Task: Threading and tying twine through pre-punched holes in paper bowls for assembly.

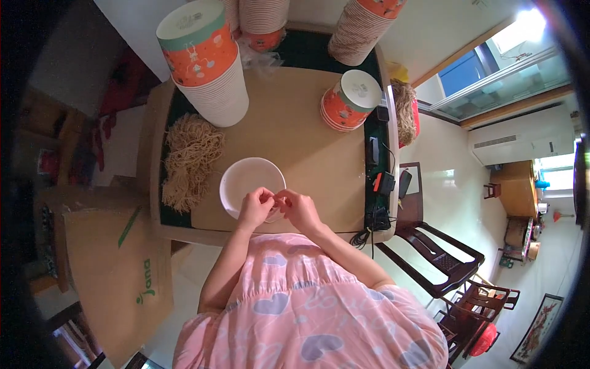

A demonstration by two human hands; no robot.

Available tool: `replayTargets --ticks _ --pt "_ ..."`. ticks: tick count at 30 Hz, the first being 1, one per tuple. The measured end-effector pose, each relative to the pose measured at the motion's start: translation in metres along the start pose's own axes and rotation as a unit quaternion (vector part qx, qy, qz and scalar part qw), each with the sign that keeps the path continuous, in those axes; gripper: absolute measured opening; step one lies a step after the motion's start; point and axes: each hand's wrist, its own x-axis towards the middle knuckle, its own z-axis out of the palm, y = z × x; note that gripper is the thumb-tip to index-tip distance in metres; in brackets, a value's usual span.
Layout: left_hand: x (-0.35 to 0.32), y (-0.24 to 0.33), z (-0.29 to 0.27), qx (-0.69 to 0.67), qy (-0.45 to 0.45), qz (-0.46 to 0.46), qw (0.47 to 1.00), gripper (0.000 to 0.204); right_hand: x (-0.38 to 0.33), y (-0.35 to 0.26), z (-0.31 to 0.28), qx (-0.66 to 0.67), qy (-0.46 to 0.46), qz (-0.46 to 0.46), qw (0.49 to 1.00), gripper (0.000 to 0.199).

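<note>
A white paper tub (244,172) stands near the table's front edge with its round mouth facing up. My left hand (256,208) is over its near rim, fingertips pinched together. Beside it, my right hand (296,210) is pinched too, and the fingertips of both hands nearly meet. Whatever lies between the fingers is too small to make out. To the left rests a tangled heap of beige string (192,161).
Stacks of orange-and-white paper tubs stand at the back left (206,67), back right (364,34) and right (349,101). Small black devices and cables (380,184) line the right edge. A cardboard box (120,264) is at the left, a dark wooden chair (433,258) at the right.
</note>
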Motion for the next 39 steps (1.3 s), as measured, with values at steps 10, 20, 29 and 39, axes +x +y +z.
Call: replayTargets --ticks 10,20,29,39 --pt "0.005 0.008 0.012 -0.146 -0.056 -0.071 0.985 0.032 0.003 0.0 -0.004 -0.23 0.027 -0.032 0.972 0.008" --pt "0.005 0.011 0.012 -0.256 -0.071 -0.141 0.954 0.034 0.003 0.001 -0.014 -0.155 0.041 -0.033 0.987 0.013" --pt "0.005 -0.001 0.017 -0.351 -0.096 -0.152 0.919 0.034 0.0 0.008 -0.015 -0.065 0.063 -0.061 0.994 0.01" --pt "0.006 -0.009 0.014 -0.462 -0.105 -0.266 0.84 0.019 0.0 0.01 -0.013 -0.015 0.063 -0.064 0.996 0.011"
